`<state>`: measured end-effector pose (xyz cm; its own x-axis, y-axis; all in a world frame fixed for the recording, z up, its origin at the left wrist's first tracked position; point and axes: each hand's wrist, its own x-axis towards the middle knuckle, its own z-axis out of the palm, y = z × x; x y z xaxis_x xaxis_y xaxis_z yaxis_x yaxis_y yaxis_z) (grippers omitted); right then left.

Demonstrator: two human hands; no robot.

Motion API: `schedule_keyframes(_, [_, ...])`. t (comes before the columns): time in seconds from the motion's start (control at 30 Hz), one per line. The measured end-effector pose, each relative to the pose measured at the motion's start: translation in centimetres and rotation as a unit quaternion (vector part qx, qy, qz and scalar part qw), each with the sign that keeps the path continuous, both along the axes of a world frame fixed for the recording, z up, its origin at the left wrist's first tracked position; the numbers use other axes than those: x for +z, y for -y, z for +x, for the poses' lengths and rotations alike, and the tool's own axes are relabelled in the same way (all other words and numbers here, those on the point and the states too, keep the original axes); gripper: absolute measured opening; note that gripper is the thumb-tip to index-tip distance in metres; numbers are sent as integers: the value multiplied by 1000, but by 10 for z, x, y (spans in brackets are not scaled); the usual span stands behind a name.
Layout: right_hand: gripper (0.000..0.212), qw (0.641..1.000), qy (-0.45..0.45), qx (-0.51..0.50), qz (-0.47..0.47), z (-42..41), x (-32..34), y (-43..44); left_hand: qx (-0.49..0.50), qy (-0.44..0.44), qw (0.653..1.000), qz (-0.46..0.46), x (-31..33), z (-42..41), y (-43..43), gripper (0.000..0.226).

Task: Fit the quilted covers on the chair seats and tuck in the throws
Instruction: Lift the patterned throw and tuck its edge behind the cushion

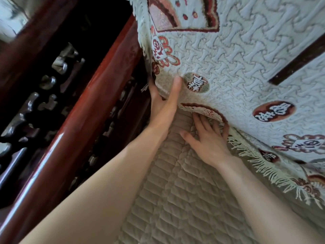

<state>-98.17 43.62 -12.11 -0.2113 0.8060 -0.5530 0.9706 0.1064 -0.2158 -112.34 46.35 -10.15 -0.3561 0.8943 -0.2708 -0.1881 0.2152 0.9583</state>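
L hand point(163, 103), R hand point(207, 140) on throw point(246, 59)

1. The left hand point(163, 101) gripped the side edge of the fringed throw point(237, 59), thumb on its face, fingers behind.
2. The right hand point(205, 138) lay on the beige quilted cover point(184, 199), fingertips under the throw's lower edge.
3. A polished red-brown wooden armrest point(84, 110) ran beside the left hand.
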Motion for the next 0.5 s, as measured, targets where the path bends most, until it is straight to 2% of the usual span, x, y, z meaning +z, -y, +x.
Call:
schedule_keyframes(0.1, [74,1000,-1,-2,2,0,0,0,-5,-19,1000,-16,-4,-2,12,97])
schedule_keyframes(0.23, [76,1000,-11,-4,-5,0,2,1,-13,14,998,-51,5,-8,-10,79])
schedule_keyframes(0.5, [73,1000,0,-3,-1,0,0,1,-3,-30,999,-9,-5,-2,21,102])
